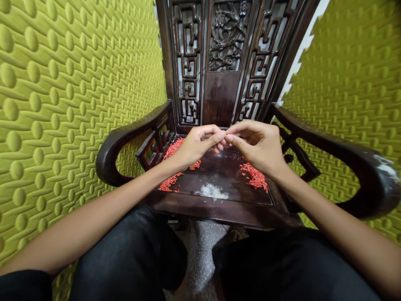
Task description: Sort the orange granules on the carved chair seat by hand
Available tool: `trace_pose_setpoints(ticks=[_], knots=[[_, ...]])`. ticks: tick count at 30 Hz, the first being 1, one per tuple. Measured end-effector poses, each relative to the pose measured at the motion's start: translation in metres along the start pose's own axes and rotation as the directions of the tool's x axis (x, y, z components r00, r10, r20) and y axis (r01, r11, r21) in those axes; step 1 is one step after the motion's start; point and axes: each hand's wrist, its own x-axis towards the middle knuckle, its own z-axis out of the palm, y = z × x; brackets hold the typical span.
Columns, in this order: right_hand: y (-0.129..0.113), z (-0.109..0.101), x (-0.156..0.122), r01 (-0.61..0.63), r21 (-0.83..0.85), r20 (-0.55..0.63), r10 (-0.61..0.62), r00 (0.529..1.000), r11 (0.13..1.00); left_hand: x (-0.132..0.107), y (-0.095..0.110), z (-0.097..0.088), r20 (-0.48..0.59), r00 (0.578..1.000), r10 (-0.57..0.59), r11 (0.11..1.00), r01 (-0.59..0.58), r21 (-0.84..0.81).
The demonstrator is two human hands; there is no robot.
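My left hand and my right hand meet fingertip to fingertip above the seat of a dark carved wooden chair. Both are closed in a pinch on something too small to make out. Under the left hand lies a spread of small red pieces along the seat's left side. A second, smaller heap of red pieces lies under the right wrist. A little pile of white bits sits near the seat's front edge.
The chair's curved armrests stand on the left and on the right, with its carved back ahead. Yellow-green padded walls close in on both sides. My knees in black trousers press up to the seat front.
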Motion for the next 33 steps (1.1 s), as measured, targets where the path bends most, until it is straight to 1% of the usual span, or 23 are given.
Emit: trace_pose_setpoints(ticks=[2, 4, 5, 6, 7, 8, 9, 10, 12, 13, 15, 17, 19, 20, 21, 22, 23, 25, 27, 29, 31, 33], knots=[[0.011, -0.002, 0.001, -0.056, -0.022, 0.057, 0.057, 0.997, 0.998, 0.003, -0.009, -0.006, 0.009, 0.999, -0.04, 0.997, 0.039, 0.064], [0.029, -0.005, 0.002, -0.14, -0.08, 0.165, 0.152, 0.975, 0.987, 0.006, -0.021, -0.014, 0.017, 0.996, -0.093, 0.983, 0.089, 0.161], [0.04, -0.006, 0.002, -0.187, -0.142, 0.231, 0.217, 0.948, 0.972, 0.008, -0.029, -0.019, 0.028, 0.993, -0.119, 0.968, 0.11, 0.224], [0.051, -0.007, 0.001, -0.23, -0.236, 0.288, 0.294, 0.911, 0.944, 0.009, -0.038, -0.023, 0.042, 0.989, -0.143, 0.946, 0.124, 0.301], [0.063, -0.008, 0.0, -0.261, -0.366, 0.316, 0.383, 0.868, 0.893, 0.01, -0.046, -0.027, 0.06, 0.983, -0.173, 0.91, 0.136, 0.392], [0.075, -0.009, -0.002, -0.281, -0.512, 0.323, 0.485, 0.812, 0.812, 0.01, -0.055, -0.031, 0.072, 0.974, -0.214, 0.856, 0.152, 0.494], [0.087, -0.01, -0.006, -0.29, -0.636, 0.314, 0.583, 0.749, 0.715, 0.01, -0.065, -0.035, 0.075, 0.96, -0.268, 0.786, 0.173, 0.593], [0.097, -0.011, -0.009, -0.292, -0.695, 0.3, 0.634, 0.712, 0.657, 0.009, -0.074, -0.038, 0.063, 0.942, -0.33, 0.706, 0.202, 0.679], [0.114, -0.014, -0.018, -0.296, -0.774, 0.265, 0.711, 0.651, 0.56, 0.005, -0.091, -0.044, 0.035, 0.906, -0.422, 0.598, 0.249, 0.762], [0.12, -0.016, -0.022, -0.299, -0.805, 0.237, 0.739, 0.631, 0.513, 0.002, -0.099, -0.047, 0.024, 0.888, -0.46, 0.56, 0.269, 0.784], [0.13, -0.02, -0.029, -0.299, -0.867, 0.152, 0.784, 0.602, 0.398, -0.002, -0.113, -0.054, 0.008, 0.848, -0.529, 0.489, 0.297, 0.82], [0.135, -0.024, -0.034, -0.3, -0.91, 0.057, 0.803, 0.593, 0.286, -0.004, -0.122, -0.06, -0.013, 0.813, -0.582, 0.417, 0.313, 0.853], [0.137, -0.026, -0.036, -0.295, -0.931, -0.001, 0.805, 0.593, 0.216, -0.003, -0.127, -0.068, -0.042, 0.788, -0.614, 0.352, 0.32, 0.88], [0.137, -0.027, -0.037, -0.289, -0.935, -0.009, 0.803, 0.597, 0.205, -0.003, -0.128, -0.071, -0.058, 0.779, -0.624, 0.321, 0.323, 0.89], [0.136, -0.026, -0.037, -0.28, -0.936, 0.001, 0.798, 0.602, 0.213, -0.002, -0.129, -0.075, -0.074, 0.772, -0.632, 0.292, 0.325, 0.9], [0.135, -0.024, -0.037, -0.267, -0.933, 0.032, 0.793, 0.608, 0.243, -0.001, -0.13, -0.079, -0.087, 0.765, -0.638, 0.266, 0.325, 0.907], [0.134, -0.022, -0.038, -0.252, -0.922, 0.084, 0.787, 0.611, 0.294, -0.001, -0.13, -0.082, -0.1, 0.76, -0.642, 0.243, 0.325, 0.914], [0.132, -0.012, -0.04, -0.214, -0.87, 0.243, 0.763, 0.599, 0.445, -0.003, -0.131, -0.086, -0.119, 0.75, -0.651, 0.203, 0.323, 0.924], [0.131, 0.002, -0.044, -0.177, -0.772, 0.429, 0.705, 0.565, 0.61, -0.007, -0.133, -0.086, -0.126, 0.739, -0.662, 0.177, 0.317, 0.932], [0.131, 0.018, -0.049, -0.143, -0.664, 0.575, 0.623, 0.531, 0.734, -0.012, -0.134, -0.083, -0.118, 0.734, -0.669, 0.168, 0.304, 0.938], [0.133, 0.033, -0.056, -0.114, -0.577, 0.666, 0.547, 0.507, 0.809, -0.015, -0.134, -0.077, -0.1, 0.739, -0.666, 0.172, 0.283, 0.944], [0.136, 0.044, -0.063, -0.093, -0.519, 0.718, 0.493, 0.491, 0.85, -0.016, -0.135, -0.073, -0.08, 0.752, -0.654, 0.183, 0.26, 0.948]])
